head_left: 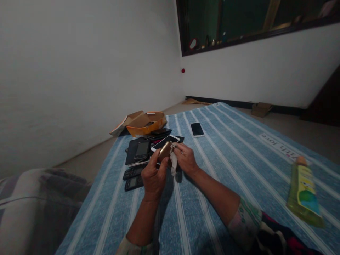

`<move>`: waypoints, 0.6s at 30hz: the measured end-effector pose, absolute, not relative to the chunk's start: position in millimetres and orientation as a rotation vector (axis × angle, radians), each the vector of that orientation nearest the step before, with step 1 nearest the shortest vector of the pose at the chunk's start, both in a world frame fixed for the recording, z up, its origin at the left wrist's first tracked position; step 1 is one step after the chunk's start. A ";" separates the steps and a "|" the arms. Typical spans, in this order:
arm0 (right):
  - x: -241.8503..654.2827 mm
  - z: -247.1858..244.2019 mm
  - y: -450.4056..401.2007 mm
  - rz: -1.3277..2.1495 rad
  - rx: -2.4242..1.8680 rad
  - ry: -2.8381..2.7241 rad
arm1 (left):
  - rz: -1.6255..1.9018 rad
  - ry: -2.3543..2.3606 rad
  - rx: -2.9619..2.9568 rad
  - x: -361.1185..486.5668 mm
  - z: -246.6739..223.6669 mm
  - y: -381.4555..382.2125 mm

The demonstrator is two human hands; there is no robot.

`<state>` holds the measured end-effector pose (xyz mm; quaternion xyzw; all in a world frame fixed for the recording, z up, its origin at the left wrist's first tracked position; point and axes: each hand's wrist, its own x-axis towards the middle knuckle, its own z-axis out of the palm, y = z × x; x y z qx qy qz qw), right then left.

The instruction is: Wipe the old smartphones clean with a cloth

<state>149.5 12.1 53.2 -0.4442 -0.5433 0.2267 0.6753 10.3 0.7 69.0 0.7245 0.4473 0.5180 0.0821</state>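
A gold phone [165, 151] is held by the left hand [154, 177] above the blue cloth [225, 159]. A pale rag [173, 162] is pinched by the right hand [187, 161], right beside it. More phones [142, 150] are piled near a box [140, 131].

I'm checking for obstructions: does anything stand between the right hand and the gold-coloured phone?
Yes, the pale cloth: pinched in the right hand, it hangs between that hand and the gold-coloured phone held in the left hand. Whether it touches the phone is hard to tell. Nothing else visible stands between them.
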 end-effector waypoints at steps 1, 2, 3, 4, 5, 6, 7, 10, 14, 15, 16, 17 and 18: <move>150.8 49.9 12.7 0.511 -1.004 -1.229 | 1.551 1.346 2.164 10.0 68.7 1.3; 152.3 47.0 12.9 0.515 -1.005 -1.236 | 1.556 1.351 2.162 9.8 68.5 1.8; 154.1 44.5 12.8 0.520 -1.006 -1.241 | 1.564 1.354 2.159 9.8 68.2 2.2; 155.9 42.6 12.4 0.525 -1.007 -1.248 | 1.573 1.356 2.156 9.8 67.9 2.6; 157.7 41.3 11.9 0.530 -1.008 -1.254 | 1.580 1.357 2.154 9.7 67.6 2.9; 159.3 40.8 11.2 0.536 -1.008 -1.261 | 1.582 1.360 2.156 9.7 67.3 3.2; 160.6 41.1 10.5 0.540 -1.008 -1.268 | 1.582 1.363 2.159 9.5 67.1 3.3; 162.0 48.4 8.1 0.542 -1.003 -1.285 | 1.580 1.363 2.169 9.7 66.9 2.6; 159.9 65.8 6.4 0.516 -0.943 -1.307 | 1.570 1.293 2.197 12.6 68.0 -0.4; 159.6 69.0 6.3 0.511 -0.923 -1.311 | 1.562 1.280 2.197 13.7 68.3 -1.1; 159.6 70.8 6.4 0.510 -0.909 -1.311 | 1.554 1.273 2.191 14.8 68.7 -1.6; 160.0 71.3 6.6 0.514 -0.903 -1.309 | 1.552 1.271 2.181 15.7 69.0 -1.9; 160.7 70.3 6.8 0.526 -0.907 -1.307 | 1.556 1.271 2.170 16.4 69.3 -1.9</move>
